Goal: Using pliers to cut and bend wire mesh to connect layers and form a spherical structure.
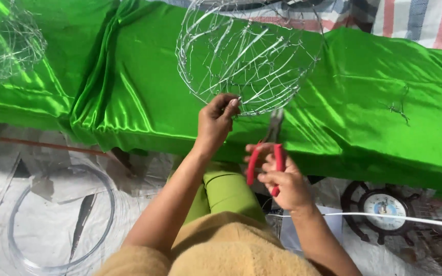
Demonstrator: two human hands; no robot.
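Now the left hand [215,120] pinches the lower rim of the round wire frame [246,56] resting on green satin cloth [129,92], its cage mostly woven though bare, while the right hand [282,181] clamps red-handled pliers [269,148] just beneath that rim.

Craft workshop: wire frames [246,56], green satin [129,87], tarp floor [6,194].

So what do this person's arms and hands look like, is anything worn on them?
Both forearms are bare, with no gloves, rings or watch visible on the left hand or right hand. A fuzzy tan garment covers the upper arms and body, and the trousers are green.
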